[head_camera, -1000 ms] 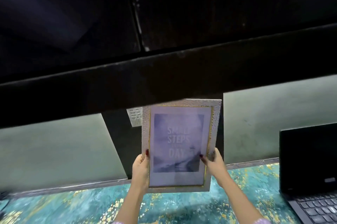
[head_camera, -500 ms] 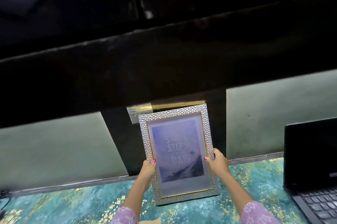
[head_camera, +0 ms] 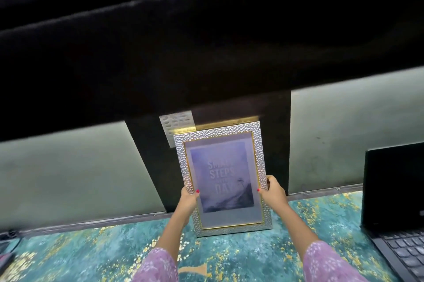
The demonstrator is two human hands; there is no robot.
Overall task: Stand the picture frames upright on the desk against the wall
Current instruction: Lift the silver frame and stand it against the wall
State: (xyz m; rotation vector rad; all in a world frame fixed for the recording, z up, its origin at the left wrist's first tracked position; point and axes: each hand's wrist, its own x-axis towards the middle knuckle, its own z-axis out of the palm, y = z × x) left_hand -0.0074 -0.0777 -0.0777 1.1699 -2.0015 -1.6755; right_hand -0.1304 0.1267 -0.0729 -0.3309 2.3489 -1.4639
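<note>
Both hands — left hand (head_camera: 188, 199) and right hand (head_camera: 273, 192) — clasp the side rails of the picture frame (head_camera: 221, 178), upright on the desk (head_camera: 96, 252) before the dark wall panel (head_camera: 151, 167); released too steep, its bottom edge could slide forward — the frame would topple.

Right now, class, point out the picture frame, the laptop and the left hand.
picture frame (head_camera: 222, 180): head view, on the printed picture in its middle.
laptop (head_camera: 394, 187): head view, on the dark screen.
left hand (head_camera: 188, 200): head view, on its back.
</note>
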